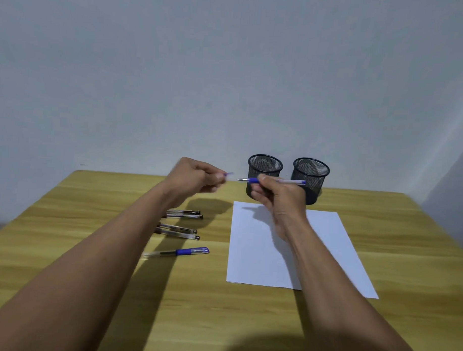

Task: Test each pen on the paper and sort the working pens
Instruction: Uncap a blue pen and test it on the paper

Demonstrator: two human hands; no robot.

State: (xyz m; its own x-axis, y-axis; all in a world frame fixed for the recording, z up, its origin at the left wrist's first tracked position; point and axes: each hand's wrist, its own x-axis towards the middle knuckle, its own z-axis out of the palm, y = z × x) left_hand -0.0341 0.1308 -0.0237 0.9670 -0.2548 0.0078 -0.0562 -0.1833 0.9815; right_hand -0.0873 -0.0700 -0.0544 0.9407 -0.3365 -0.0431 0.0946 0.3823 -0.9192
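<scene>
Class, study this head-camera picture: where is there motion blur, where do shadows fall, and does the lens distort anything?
Head view: the left hand and the cap it pinches are motion-smeared, the right hand and its pen look sharper; head view: arm and hand shadows fall on the paper and table; head view: the wide lens stretches the forearms toward the bottom corners.

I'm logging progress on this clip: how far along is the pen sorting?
Barely started. Done: nothing visible; the paper is unmarked, and no pen shows in the left mesh cup or the right mesh cup. In hand: the right hand holds an uncapped blue pen above the paper, and the left hand pinches its cap. Left: four dark-capped pens and one blue-capped pen lie on the table, waiting to be tested.
</scene>
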